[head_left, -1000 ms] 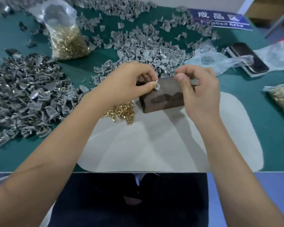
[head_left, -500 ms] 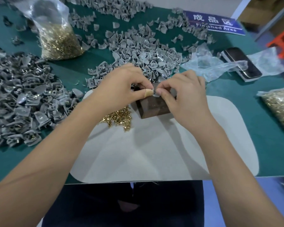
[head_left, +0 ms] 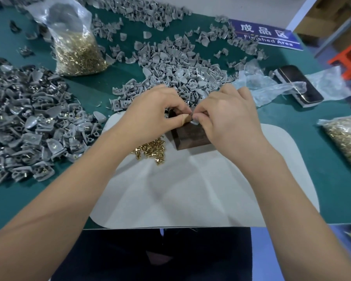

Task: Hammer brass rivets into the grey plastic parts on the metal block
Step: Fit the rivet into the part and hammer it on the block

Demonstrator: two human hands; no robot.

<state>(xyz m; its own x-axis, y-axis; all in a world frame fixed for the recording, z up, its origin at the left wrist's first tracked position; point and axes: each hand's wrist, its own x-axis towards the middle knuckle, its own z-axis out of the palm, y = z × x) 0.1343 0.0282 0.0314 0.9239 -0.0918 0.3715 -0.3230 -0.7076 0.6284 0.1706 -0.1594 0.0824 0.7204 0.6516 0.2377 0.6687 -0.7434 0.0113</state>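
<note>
Pinching together over the metal block, the left hand and right hand meet at one small grey plastic part held at the block's upper near edge. The left thumb, wrapped in tan tape, and forefinger close on the part from the left; the right thumb and forefinger close on it from the right. Whether a rivet is already seated in it cannot be told, as the fingers cover it. Risks noted: the part sits at the block's edge rather than its middle, so it could slip off when released or struck; a rivet started crooked would likely bend or split the plastic; fingertips this close to the strike point are exposed. No hammer is identifiable in view. Both forearms reach in from the near table edge and converge, wrists slightly raised, the remaining fingers curled under. The block stands on a white mat, with loose brass rivets just left of it. A heap of unworked grey parts lies behind the hands, and a pile of parts showing brass lies to the left.
</note>
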